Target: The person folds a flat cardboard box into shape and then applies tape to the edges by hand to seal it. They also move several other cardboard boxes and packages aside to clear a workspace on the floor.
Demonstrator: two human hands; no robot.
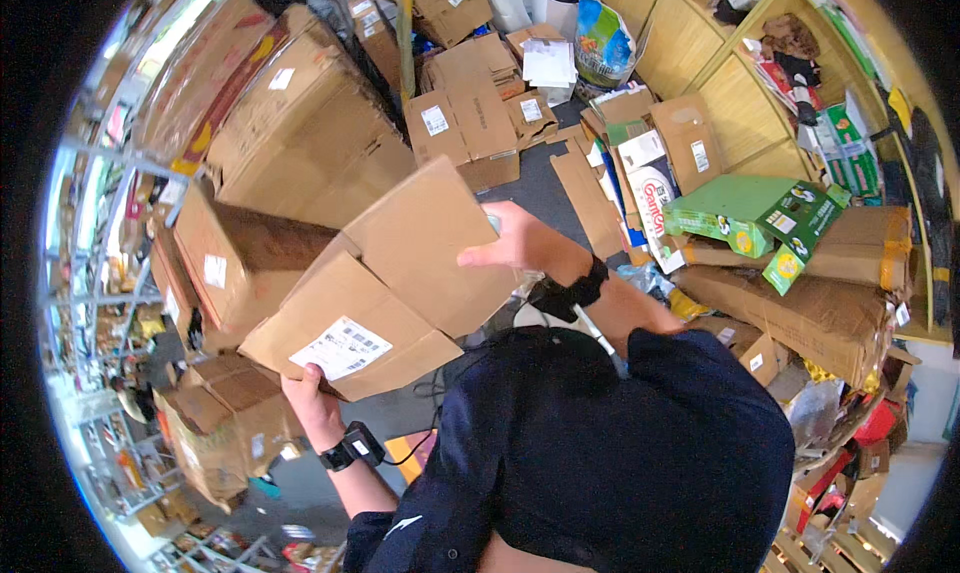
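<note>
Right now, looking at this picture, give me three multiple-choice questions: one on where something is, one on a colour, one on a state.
1. Where does the left hand grip the cardboard box?
A. lower edge by the white label
B. top flap
C. inside it

2. What colour is the printed carton on the pile at right?
A. red
B. green
C. black

3. How is the cardboard box?
A. lying on the floor
B. crushed flat
C. held up by both hands

A: the fingers sit under the label edge.
B: its faces are green.
C: the right hand holds the far side, clear of the floor.
</note>
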